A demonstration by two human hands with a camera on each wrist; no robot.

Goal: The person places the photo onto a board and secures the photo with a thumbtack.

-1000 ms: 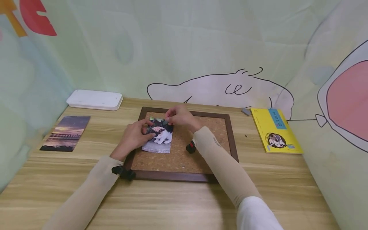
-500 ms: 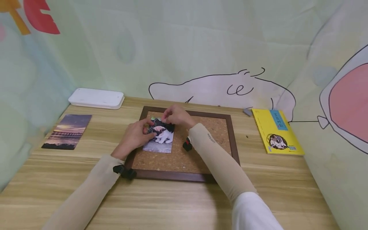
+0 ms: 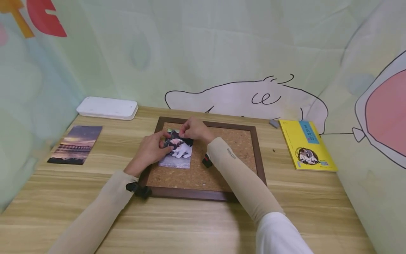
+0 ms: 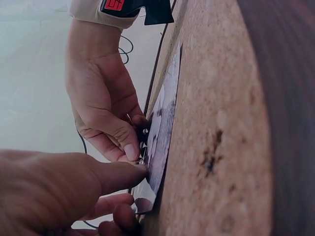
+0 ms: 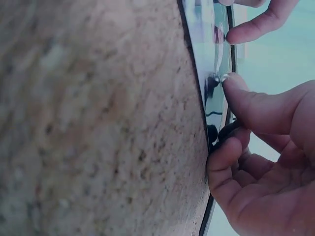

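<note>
A photo of a white cat (image 3: 179,155) lies on the left part of a cork board (image 3: 219,165) with a brown frame. My left hand (image 3: 150,151) rests at the photo's left side, its thumb (image 4: 120,176) pressing on the picture and its index finger near the upper left corner. At the photo's top edge, my right hand (image 3: 196,130) pinches a small shiny pushpin (image 5: 225,77) between thumb and finger. Most of the pin is hidden by the fingertips. The photo's lower edge shows, slightly curved, in the head view.
A sunset photo (image 3: 76,144) lies on the table left of the board, with a white case (image 3: 108,108) behind it. To the right are a yellow book (image 3: 307,146) and a small grey block (image 3: 274,123). A printed cloth wall (image 3: 222,53) closes off the back.
My right hand has shifted slightly left along the photo's top edge and stays there. My left hand keeps its place on the photo. The head view has shifted a little.
</note>
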